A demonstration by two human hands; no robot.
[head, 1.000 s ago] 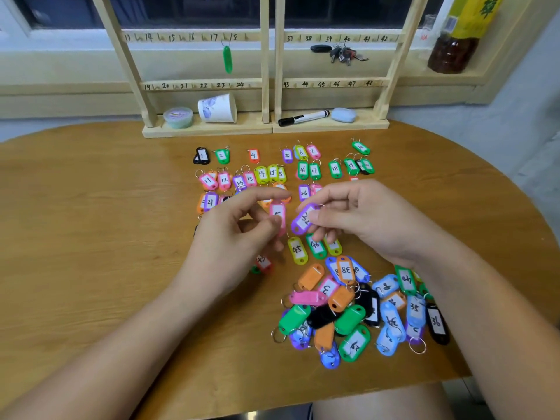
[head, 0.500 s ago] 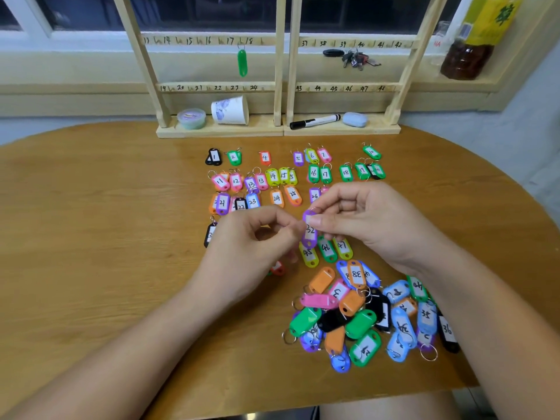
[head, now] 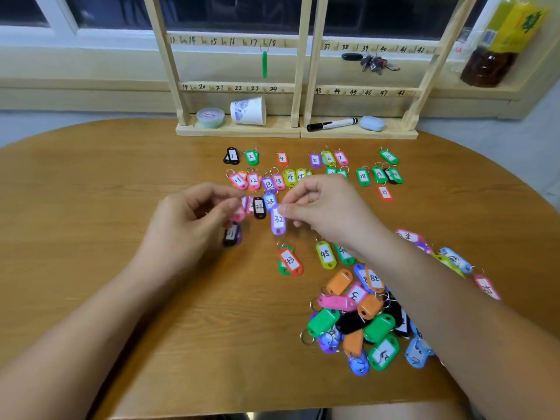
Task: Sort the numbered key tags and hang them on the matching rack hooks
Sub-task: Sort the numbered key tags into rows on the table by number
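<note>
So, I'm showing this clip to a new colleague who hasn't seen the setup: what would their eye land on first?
Probably the right hand in mid-view, pinching the purple tag marked 32. Next comes the bright heap of unsorted tags at front right. After that, the lone green tag hanging on the wooden rack at the back.

Purple tag (head: pixel 278 221) reads 32, black tag (head: pixel 259 207) 22, yellow-green tag (head: pixel 325 255) 45, rack rail (head: pixel 230 87) 19 to 24.
</note>
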